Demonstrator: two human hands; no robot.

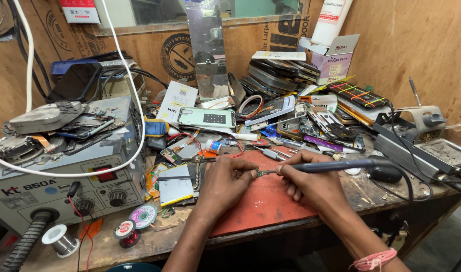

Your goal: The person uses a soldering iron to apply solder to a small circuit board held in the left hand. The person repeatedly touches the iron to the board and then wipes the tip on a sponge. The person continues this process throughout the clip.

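My left hand [228, 182] rests on the red work mat [263, 206] and pinches a tiny electronic part [259, 174] between its fingertips. My right hand [308, 184] grips a dark soldering iron [341, 165] like a pen, its metal tip touching the small part. The iron's thick black handle end [386, 168] and cable run off to the right. Both hands meet at the middle of the mat.
A grey rework station [64, 186] with knobs stands at left, solder spools [61, 239] in front of it. Phone parts, boards and screens [291, 108] crowd the back of the wooden bench. An iron stand [427, 121] and metal tray [449, 153] sit at right.
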